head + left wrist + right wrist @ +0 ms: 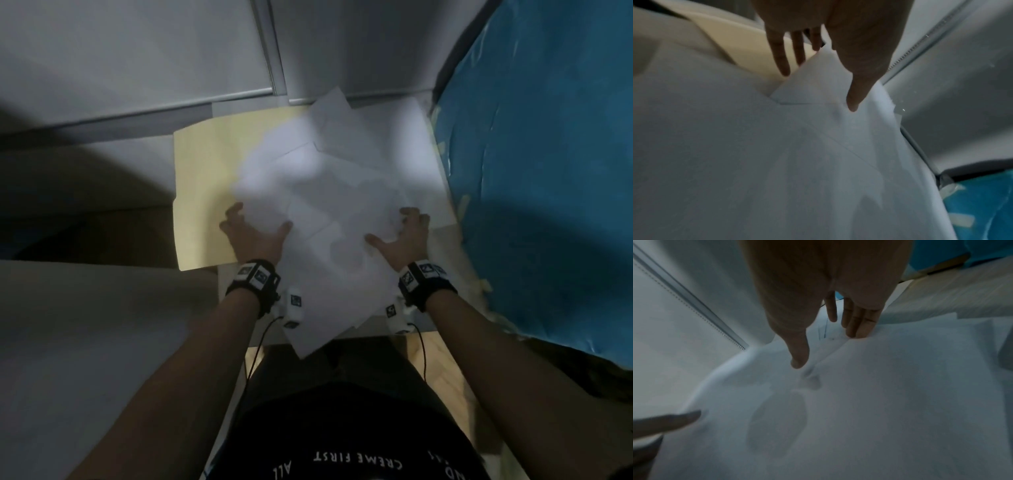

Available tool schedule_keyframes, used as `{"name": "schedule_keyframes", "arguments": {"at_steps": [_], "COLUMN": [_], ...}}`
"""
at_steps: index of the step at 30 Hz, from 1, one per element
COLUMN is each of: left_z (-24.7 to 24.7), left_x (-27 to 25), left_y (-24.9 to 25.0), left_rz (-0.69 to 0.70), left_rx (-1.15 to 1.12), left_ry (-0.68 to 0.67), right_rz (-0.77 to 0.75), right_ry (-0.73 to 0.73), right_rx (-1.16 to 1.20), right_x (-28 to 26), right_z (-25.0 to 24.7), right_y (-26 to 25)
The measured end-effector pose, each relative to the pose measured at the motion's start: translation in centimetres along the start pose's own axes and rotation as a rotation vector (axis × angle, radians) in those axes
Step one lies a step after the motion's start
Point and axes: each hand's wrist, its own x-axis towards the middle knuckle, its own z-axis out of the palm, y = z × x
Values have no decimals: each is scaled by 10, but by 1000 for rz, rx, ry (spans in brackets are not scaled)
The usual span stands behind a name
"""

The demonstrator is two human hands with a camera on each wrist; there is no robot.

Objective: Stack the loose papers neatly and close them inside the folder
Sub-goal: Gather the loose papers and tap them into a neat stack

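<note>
An open pale yellow folder lies flat on a small white surface. A loose, crooked heap of white papers covers its right part and overhangs the near edge. My left hand is at the heap's left side, thumb on top and fingers straight against a sheet's edge and the folder. My right hand is at the heap's right side, thumb pressing the top sheet and fingers against its edge. Neither hand lifts anything.
A blue plastic-covered sheet with tape scraps rises close on the right. Grey wall panels with a metal track stand right behind the folder. A grey surface lies to the left. The person's dark shirt is just below the overhanging papers.
</note>
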Motion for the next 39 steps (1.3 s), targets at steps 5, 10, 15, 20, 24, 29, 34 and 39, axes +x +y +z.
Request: {"name": "schedule_keyframes", "arguments": {"at_steps": [5,10,15,20,24,29,34,39], "left_z": [4,14,16,13,17,17,7,22], "left_x": [-30,-26,1,5,-7,-4,4,3], "left_y": [-11,-4,6,10,12,-3,-21,-9], "left_rz": [-161,-96,-218,-143,7,-33,-164,161], "left_rx": [-187,-56,31,-58,41,-108,-306,123], "left_ry": [-158,-305,-345,-468,-445,-380,-450,-322], "right_rz": [-8,68,-136,-289,-323,-146,64,40], "right_ry": [-137,-82,9,-41,-82,100,-190,-196], "right_rx": [15,144,59,127,196,130,297,133], "right_x": [-1,9,21,43,48,48,24,16], "right_z": [4,-1,-23,-31,-8,-7,-17,7], "right_y": [-17,-26,-27,-68,-102,-80,-48,-43]}}
